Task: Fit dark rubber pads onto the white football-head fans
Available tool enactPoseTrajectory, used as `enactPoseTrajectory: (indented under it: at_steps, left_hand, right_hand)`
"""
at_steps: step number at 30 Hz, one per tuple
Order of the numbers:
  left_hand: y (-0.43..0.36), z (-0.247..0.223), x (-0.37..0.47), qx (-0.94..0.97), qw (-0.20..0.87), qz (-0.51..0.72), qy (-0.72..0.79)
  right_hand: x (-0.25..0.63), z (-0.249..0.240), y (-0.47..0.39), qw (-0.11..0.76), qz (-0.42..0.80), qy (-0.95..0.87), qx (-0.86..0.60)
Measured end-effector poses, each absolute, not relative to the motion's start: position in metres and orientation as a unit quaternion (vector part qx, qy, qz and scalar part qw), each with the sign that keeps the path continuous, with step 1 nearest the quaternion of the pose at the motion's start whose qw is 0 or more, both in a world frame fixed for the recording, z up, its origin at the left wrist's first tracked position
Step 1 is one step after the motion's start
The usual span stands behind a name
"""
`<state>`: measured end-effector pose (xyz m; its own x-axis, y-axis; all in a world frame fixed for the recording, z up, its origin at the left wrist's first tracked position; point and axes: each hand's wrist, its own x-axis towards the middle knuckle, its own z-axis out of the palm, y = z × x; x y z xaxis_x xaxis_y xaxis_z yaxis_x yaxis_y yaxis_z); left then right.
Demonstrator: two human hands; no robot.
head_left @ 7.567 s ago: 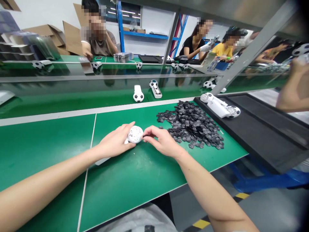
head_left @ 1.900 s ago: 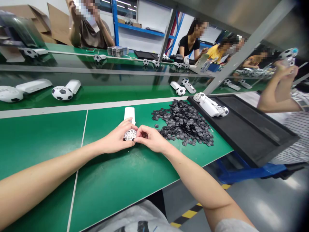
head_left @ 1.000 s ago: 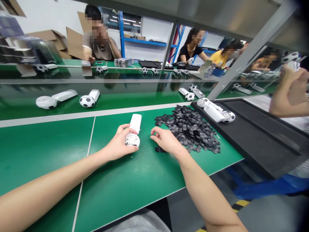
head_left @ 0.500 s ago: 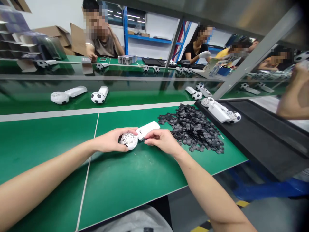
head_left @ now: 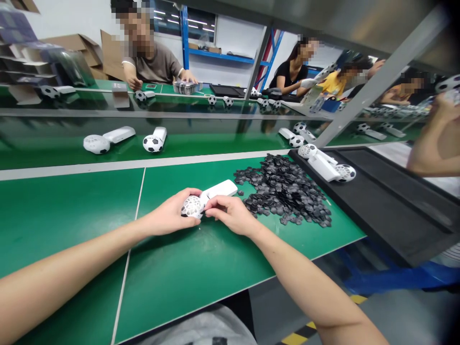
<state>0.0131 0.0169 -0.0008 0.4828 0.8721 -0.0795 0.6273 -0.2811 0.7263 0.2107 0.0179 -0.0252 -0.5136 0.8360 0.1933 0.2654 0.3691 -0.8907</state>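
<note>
Ball-headed white unit (head_left: 212, 192) is at the middle of the green bench (head_left: 172, 278), lattice face up, handle toward 2 o'clock. Read clock positions from the unit, 12 o'clock away from the wearer. Whether it rests on the surface or just above cannot be told.

At 10 o'clock, beyond the bench edge, lies a similar unit (head_left: 96, 144); a second unit (head_left: 153, 143) lies at 11. At 9 o'clock, the left hand (head_left: 172, 215) grasps the head by its rim, thumb on the near side. At 4 o'clock, the right hand (head_left: 232, 214) pinches thumb and fingers together at the head's rim; whether it grips a piece cannot be told. At 3 o'clock lies a pile of black pieces (head_left: 287, 194); farther out is a black tray (head_left: 388, 194).

Handling: probably light, stiff, smooth plastic, slightly slippery. The lattice may be fragile; hold by the rim or handle.
</note>
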Motion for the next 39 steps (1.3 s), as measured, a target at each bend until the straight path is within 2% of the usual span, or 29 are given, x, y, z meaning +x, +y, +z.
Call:
enactPoseTrajectory:
  at_steps: [4, 19, 23, 27, 30, 34, 37, 39]
  left_hand:
    - [0.015, -0.006, 0.017, 0.775, 0.334, 0.184, 0.504]
    - [0.012, -0.016, 0.024, 0.79, 0.276, 0.238, 0.493]
    - [0.012, -0.009, 0.023, 0.763, 0.316, 0.243, 0.509]
    - [0.037, 0.007, 0.008, 0.695, 0.386, 0.282, 0.537]
    - [0.079, 0.023, -0.006, 0.676, 0.294, 0.35, 0.578]
    - [0.145, 0.034, -0.014, 0.659, 0.137, 0.4, 0.623]
    - [0.187, 0.031, -0.008, 0.684, 0.068, 0.371, 0.624]
    - [0.21, 0.027, 0.001, 0.711, 0.042, 0.32, 0.625]
  right_hand:
    - [0.207, -0.025, 0.018, 0.354, 0.362, -0.781, -0.366]
    - [0.197, -0.037, 0.018, 0.38, 0.354, -0.725, -0.452]
    - [0.197, -0.032, 0.02, 0.381, 0.391, -0.723, -0.424]
    - [0.212, -0.022, 0.029, 0.415, 0.288, -0.744, -0.438]
    - [0.232, -0.018, 0.039, 0.402, 0.188, -0.738, -0.507]
    - [0.248, -0.015, 0.04, 0.323, 0.121, -0.719, -0.603]
    - [0.251, -0.009, 0.031, 0.246, 0.119, -0.715, -0.643]
    - [0.251, -0.004, 0.03, 0.225, 0.113, -0.706, -0.662]
